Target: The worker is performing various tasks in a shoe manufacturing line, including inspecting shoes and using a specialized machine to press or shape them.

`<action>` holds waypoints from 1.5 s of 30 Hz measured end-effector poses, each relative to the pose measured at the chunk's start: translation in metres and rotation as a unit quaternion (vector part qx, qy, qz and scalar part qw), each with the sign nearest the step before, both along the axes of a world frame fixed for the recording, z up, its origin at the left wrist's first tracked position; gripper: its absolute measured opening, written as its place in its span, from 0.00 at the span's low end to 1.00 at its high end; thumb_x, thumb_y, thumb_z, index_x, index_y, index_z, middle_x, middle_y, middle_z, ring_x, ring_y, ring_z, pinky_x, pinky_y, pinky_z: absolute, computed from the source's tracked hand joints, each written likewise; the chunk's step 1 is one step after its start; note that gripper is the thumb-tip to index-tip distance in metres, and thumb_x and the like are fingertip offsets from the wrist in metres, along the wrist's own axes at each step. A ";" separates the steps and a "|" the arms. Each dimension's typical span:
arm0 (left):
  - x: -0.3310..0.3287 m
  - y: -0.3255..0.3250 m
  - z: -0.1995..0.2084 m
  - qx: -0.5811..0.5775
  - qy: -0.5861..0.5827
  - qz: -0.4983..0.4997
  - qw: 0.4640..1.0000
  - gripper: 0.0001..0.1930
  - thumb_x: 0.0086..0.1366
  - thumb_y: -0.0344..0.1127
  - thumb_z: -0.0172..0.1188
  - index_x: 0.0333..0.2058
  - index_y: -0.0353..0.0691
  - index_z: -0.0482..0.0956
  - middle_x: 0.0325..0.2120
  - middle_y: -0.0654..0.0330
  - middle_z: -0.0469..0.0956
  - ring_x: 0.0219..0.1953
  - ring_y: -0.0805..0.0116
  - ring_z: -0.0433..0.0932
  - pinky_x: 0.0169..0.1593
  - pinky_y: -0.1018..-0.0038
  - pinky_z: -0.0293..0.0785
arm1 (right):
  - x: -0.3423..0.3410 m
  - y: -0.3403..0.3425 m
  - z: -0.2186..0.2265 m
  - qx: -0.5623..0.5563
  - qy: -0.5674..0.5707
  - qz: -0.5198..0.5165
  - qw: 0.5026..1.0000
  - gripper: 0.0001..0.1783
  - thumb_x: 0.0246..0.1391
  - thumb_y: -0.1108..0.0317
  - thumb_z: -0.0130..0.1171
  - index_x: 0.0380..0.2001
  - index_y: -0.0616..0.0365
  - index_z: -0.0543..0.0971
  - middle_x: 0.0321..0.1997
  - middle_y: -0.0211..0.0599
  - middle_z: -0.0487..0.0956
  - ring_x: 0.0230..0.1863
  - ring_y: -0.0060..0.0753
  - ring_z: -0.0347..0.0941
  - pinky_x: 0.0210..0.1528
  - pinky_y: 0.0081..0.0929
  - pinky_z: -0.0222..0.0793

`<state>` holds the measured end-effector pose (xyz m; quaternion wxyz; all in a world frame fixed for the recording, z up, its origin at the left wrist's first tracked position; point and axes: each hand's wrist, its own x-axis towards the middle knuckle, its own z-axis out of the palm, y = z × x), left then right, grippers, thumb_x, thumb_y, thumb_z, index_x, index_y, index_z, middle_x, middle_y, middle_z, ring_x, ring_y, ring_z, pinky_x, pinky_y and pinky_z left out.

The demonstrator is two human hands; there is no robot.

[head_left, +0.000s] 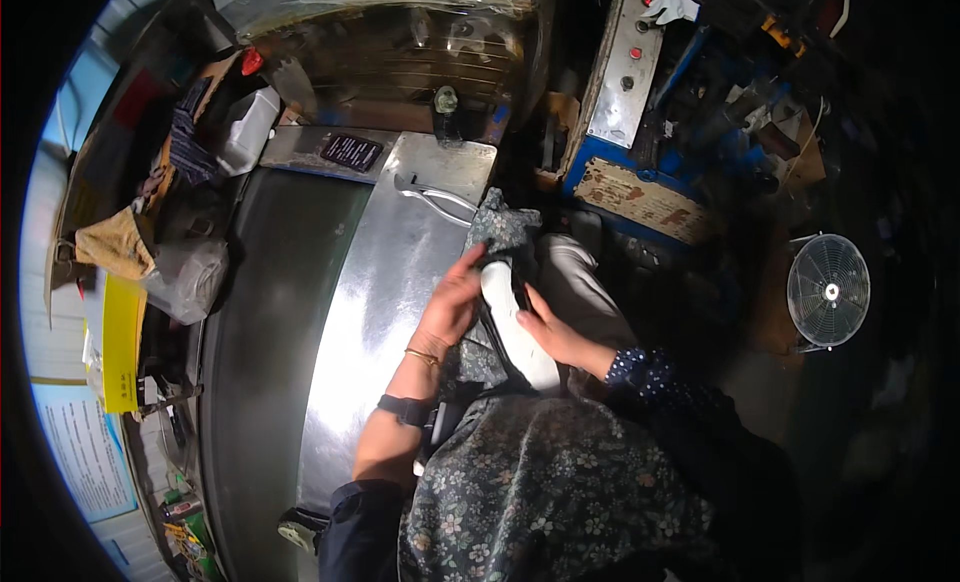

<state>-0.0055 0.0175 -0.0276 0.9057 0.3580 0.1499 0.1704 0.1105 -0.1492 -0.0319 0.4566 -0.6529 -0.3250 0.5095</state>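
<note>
Across my lap, over the flowered apron point(560, 472), lies a shoe upper turned bottom up, with its white sole-shaped insole board point(517, 332) facing me and dark material along its edges. My left hand point(452, 304) is closed on the toe-side left edge, its fingers slightly blurred. From the other side my right hand point(550, 334) grips the right edge, thumb on the white board; its other fingers are hidden underneath. Beyond my left hand, a pair of metal pincers point(438, 198) lies on the shiny metal tabletop point(375, 272).
A dark conveyor belt point(275, 312) runs along the left of the metal top. A small dark figure-like bottle point(446, 107) stands at its far end. On the right are a blue machine with a button panel point(625, 72) and a round fan point(829, 290). Shelves with a yellow box point(121, 342) line the left.
</note>
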 end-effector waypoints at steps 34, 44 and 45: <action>0.014 0.034 -0.012 0.415 0.254 0.172 0.856 0.22 0.72 0.46 0.44 0.41 0.31 0.80 0.37 0.46 0.82 0.39 0.51 0.80 0.46 0.64 0.74 | 0.014 0.138 -0.003 0.202 -0.224 -0.132 0.944 0.13 0.67 0.62 0.46 0.40 0.59 0.77 0.37 0.43 0.78 0.44 0.40 0.76 0.45 0.38 0.71; 0.008 0.023 0.004 -0.178 0.135 0.346 0.911 0.17 0.71 0.44 0.46 0.43 0.38 0.77 0.40 0.57 0.81 0.42 0.61 0.79 0.52 0.64 0.73 | -0.012 0.012 0.033 0.191 0.030 -0.002 0.981 0.45 0.53 0.64 0.67 0.69 0.59 0.56 0.67 0.44 0.64 0.62 0.30 0.64 0.63 0.29 0.62; 0.020 0.016 0.012 -0.138 0.087 0.293 0.942 0.18 0.71 0.44 0.46 0.48 0.36 0.75 0.45 0.57 0.79 0.46 0.62 0.77 0.55 0.64 0.71 | 0.000 0.009 0.035 0.180 0.041 -0.017 0.983 0.43 0.53 0.65 0.66 0.69 0.59 0.57 0.66 0.41 0.66 0.62 0.26 0.63 0.62 0.26 0.63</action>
